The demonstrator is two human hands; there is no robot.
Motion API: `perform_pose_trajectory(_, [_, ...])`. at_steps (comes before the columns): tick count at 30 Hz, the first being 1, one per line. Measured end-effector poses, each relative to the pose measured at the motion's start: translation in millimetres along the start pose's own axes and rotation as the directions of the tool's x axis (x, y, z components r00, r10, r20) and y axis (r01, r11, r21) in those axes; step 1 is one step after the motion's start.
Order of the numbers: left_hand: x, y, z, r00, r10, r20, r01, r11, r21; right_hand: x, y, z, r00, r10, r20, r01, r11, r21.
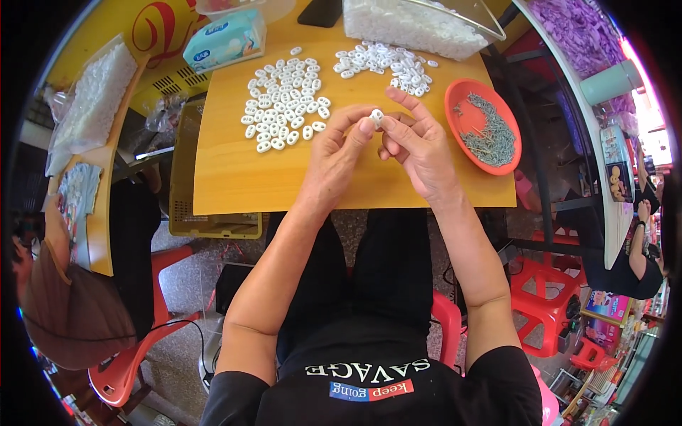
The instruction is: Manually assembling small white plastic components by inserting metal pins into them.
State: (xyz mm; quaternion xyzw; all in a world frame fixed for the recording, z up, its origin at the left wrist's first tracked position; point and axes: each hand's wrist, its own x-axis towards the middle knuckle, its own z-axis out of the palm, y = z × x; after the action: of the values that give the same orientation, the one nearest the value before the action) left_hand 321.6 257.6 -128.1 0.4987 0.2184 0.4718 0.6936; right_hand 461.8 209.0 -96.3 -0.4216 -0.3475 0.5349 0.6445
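Observation:
Above the near middle of the table, a small white oval piece with two dark holes (376, 114) is pinched between the thumb and forefinger of my left hand (339, 145). From the other side, the thumb of my right hand (420, 145) meets the same piece, with its forefinger raised and the other fingers curled. Whether a screw is also between the fingers I cannot make out. Many similar oval pieces (284, 103) lie spread out left of my hands. Another heap of white pieces (391, 64) lies beyond them. To the right, an orange-red dish (455, 106) holds many small metal screws (490, 135).
At the back stand a clear bin of white pieces (412, 28), a tissue pack (226, 40) and a dark phone (321, 12). A yellow crate (213, 226) sits below the table's left side. Another person (78, 298) sits at the left; red stools (543, 305) stand right.

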Motion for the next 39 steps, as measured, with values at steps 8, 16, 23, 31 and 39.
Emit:
perform_pose_trajectory(8, [-7.2, -0.1, 1.8, 0.988, -0.055, 0.146, 0.094, 0.957, -0.276, -5.8, 2.7, 5.8, 0.984, 0.143, 0.103, -0.165, 0.950, 0.263])
perform_pose_trajectory(16, [-11.9, 7.2, -8.8, 0.991, -0.087, 0.105, 0.121, 0.918, -0.377, -8.0, 13.9, 16.8, 0.988, 0.124, 0.087, -0.140, 0.969, 0.206])
perform_pose_trajectory(23, [-13.7, 87.2, -67.2, 0.912, 0.328, -0.247, -0.254, 0.923, 0.288, -5.6, -6.5, 3.8, 0.972, 0.197, 0.127, -0.192, 0.980, -0.048])
perform_pose_trajectory(31, [-15.5, 114.7, -210.4, 0.832, 0.553, -0.042, 0.045, 0.008, 0.999, 17.5, -19.2, -46.7, 0.996, -0.012, -0.087, -0.026, 0.908, -0.418])
perform_pose_trajectory(39, [-17.0, 66.7, -77.6, 0.976, 0.211, -0.048, -0.118, 0.704, 0.700, 56.6, -32.4, -71.1, 0.913, -0.388, 0.126, 0.246, 0.278, -0.929])
